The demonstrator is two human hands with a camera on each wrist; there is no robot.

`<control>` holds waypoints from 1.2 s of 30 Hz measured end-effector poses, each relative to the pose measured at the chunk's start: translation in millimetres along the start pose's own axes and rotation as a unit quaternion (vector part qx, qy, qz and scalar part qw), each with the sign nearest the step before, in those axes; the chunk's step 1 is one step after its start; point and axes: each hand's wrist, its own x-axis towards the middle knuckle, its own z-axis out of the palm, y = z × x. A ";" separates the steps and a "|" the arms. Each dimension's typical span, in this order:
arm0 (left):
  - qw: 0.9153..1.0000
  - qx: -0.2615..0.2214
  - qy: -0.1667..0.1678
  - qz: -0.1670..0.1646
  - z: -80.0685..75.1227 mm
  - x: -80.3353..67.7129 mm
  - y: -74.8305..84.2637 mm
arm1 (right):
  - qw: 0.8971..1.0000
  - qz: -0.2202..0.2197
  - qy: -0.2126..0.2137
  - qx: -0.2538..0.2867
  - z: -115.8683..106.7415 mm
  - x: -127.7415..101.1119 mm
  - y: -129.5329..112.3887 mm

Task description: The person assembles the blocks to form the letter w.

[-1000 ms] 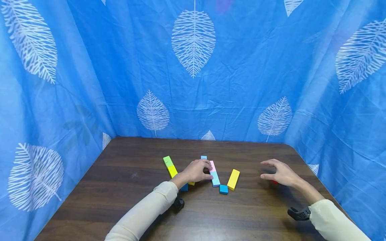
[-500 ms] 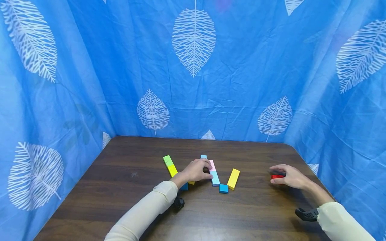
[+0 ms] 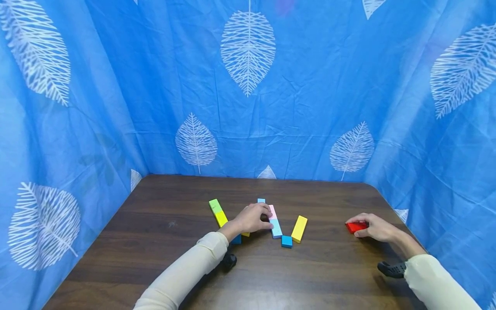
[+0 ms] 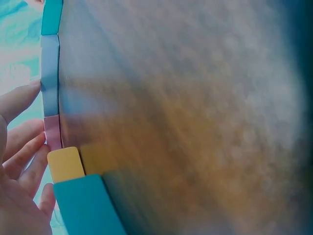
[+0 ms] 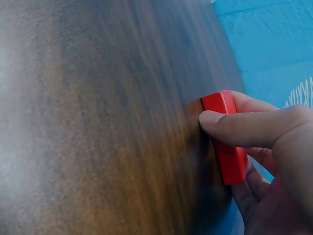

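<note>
My right hand (image 3: 373, 227) pinches a red block (image 3: 355, 226) that lies on the dark wooden table (image 3: 162, 241) at the right; in the right wrist view the thumb (image 5: 244, 128) lies across the red block (image 5: 226, 138). My left hand (image 3: 252, 218) rests with curled fingers on a row of blocks at the middle, touching a pink and light blue bar (image 3: 275, 223). In the left wrist view the fingers (image 4: 22, 152) lie beside the pink block (image 4: 53, 132), a yellow block (image 4: 66, 164) and a teal block (image 4: 88, 208).
A green and yellow bar (image 3: 218, 212) lies left of my left hand. A yellow block (image 3: 299, 228) and a small blue cube (image 3: 286, 241) sit right of it. Blue leaf-print cloth (image 3: 248, 86) walls the table on three sides.
My right hand dropped to the table at the right and closed its fingers on the red block. My left hand stayed on the row of blocks.
</note>
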 end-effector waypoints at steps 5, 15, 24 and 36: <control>1.000 0.001 -0.001 0.002 -0.3 1.3 0.7 | 1.000 -0.006 -0.018 0.003 -6.0 3.0 -1.1; 1.000 -0.003 -0.003 -0.004 0.3 2.2 1.9 | 0.998 -0.039 -0.037 -0.016 -15.0 23.4 -16.0; 1.000 0.009 -0.009 -0.005 -2.0 0.7 2.5 | 0.996 -0.067 -0.055 -0.026 -9.2 53.2 -44.1; 1.000 0.001 0.001 -0.006 -1.0 0.4 2.3 | 0.992 -0.094 -0.064 -0.049 4.2 93.5 -82.1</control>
